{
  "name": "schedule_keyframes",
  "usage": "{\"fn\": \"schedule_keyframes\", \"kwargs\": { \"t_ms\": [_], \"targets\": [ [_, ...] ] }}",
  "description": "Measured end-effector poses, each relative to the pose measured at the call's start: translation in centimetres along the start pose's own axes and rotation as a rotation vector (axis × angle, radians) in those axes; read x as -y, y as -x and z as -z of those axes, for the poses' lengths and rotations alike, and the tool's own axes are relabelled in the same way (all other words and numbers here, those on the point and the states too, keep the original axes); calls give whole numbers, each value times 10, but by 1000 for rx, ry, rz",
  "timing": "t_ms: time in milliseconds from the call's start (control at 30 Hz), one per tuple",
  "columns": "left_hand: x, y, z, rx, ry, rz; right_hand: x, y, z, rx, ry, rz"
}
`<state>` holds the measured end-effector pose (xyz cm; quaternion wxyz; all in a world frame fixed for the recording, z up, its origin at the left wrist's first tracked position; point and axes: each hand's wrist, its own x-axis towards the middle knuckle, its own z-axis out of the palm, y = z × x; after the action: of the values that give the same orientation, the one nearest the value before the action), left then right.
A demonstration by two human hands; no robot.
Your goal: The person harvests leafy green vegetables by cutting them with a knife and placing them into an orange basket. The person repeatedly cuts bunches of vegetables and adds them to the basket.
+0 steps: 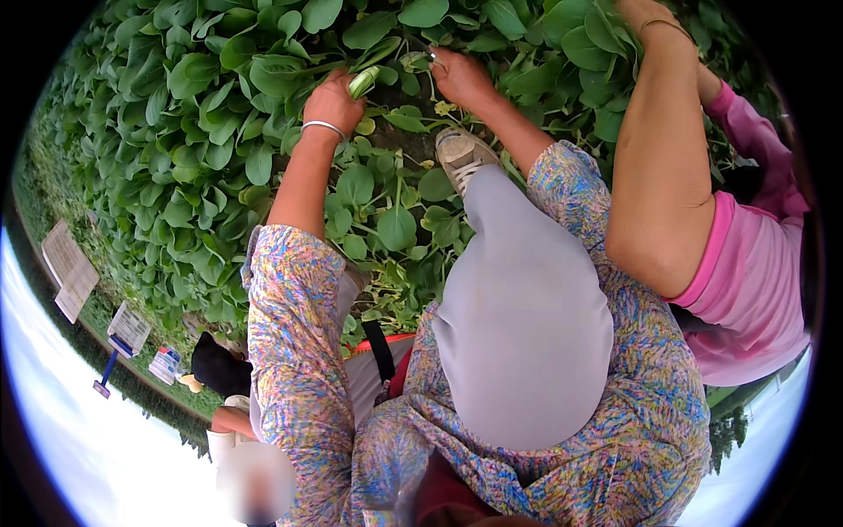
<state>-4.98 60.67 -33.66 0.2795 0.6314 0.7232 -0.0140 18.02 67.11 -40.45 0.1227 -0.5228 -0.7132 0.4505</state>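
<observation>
My left hand (334,102), with a silver bangle at the wrist, is closed around a leafy green vegetable like bok choy. Its pale cut stem end (364,82) sticks out past the thumb, and the leaves point away from me. Just to the right, my right hand (459,76) grips what looks like a small knife (433,57); its thin dark blade reaches left among the leaves and is partly hidden. Between and below both hands, low leafy plants (396,227) and yellowed leaves lie on dark soil (398,135).
Dense leafy greens (191,151) fill the left. My shoe (464,155) stands among plants close to my right hand. At right, a co-worker in pink stretches a bare arm (662,165) forward beside a leafy bunch (593,39). Signboards (128,327) and another person (230,421) are at lower left.
</observation>
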Motion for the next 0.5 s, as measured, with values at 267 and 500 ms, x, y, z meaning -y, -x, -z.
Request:
{"fn": "schedule_keyframes", "kwargs": {
  "t_ms": [267,500],
  "targets": [
    [-51,88,43,-57,287,-96,40,42,27,52,-1157,-256],
    [-84,129,57,-304,232,-106,78,54,45,-77,-818,-112]
  ]
}}
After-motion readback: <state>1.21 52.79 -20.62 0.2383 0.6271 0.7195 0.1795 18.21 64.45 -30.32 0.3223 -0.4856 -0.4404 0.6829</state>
